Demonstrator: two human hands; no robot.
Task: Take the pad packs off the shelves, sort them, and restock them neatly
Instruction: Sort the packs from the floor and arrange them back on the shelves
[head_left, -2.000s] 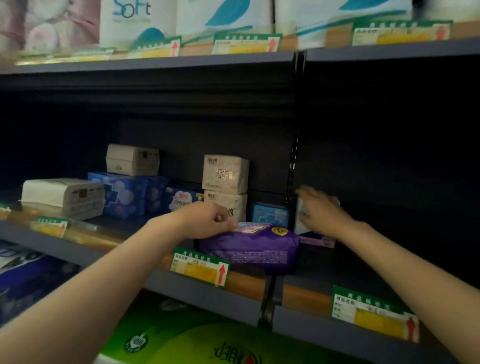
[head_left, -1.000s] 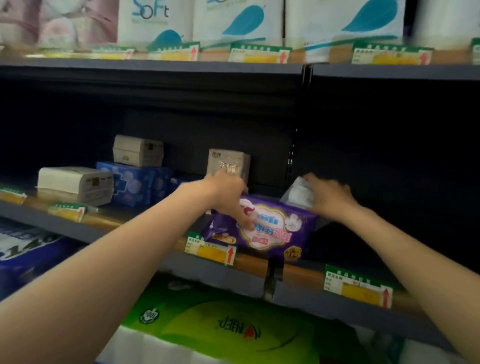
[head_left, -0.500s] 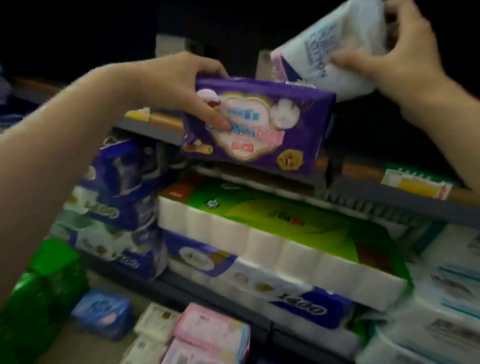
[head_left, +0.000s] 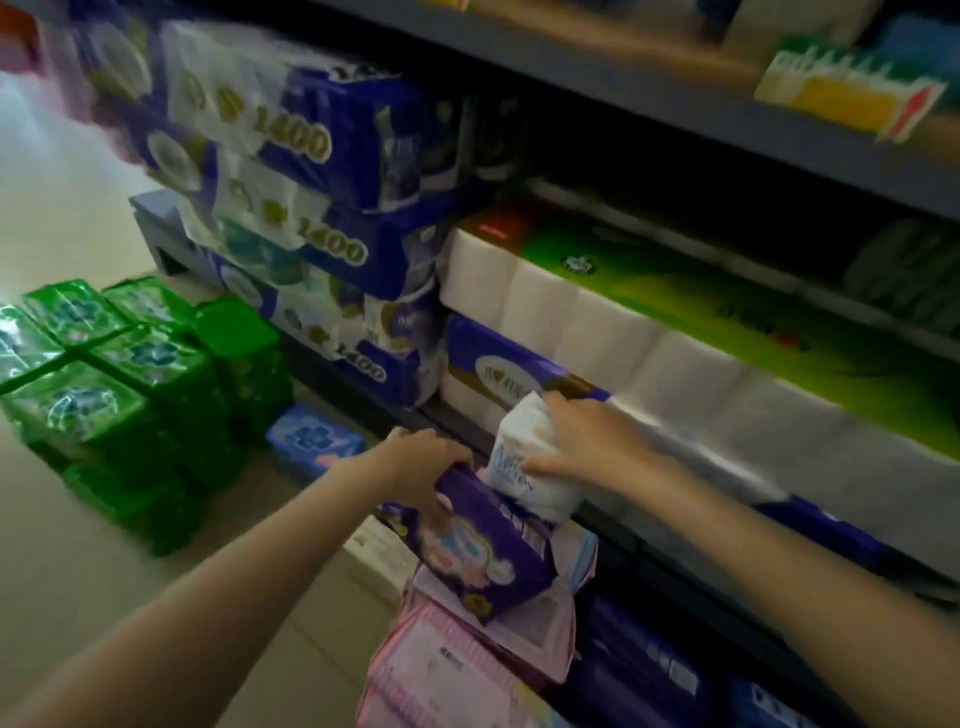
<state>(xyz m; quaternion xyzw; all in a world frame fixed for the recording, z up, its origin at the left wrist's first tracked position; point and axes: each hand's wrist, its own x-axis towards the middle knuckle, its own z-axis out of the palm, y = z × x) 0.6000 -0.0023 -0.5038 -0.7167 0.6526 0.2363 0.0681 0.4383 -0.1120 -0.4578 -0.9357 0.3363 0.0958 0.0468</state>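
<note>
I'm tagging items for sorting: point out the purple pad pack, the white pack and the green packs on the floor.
purple pad pack (head_left: 480, 553), head view, printed front face.
white pack (head_left: 524, 457), head view, lettered side.
green packs (head_left: 119, 364), head view, top of the stack.

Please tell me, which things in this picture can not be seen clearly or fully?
- Head view: the price label on the upper shelf is blurred; its text is unreadable.
- The purple pack is partly covered by the left hand; its lettering is too blurred.
- The white pack is partly hidden under the right hand.
- The pink packs are cut off by the bottom edge.
</note>
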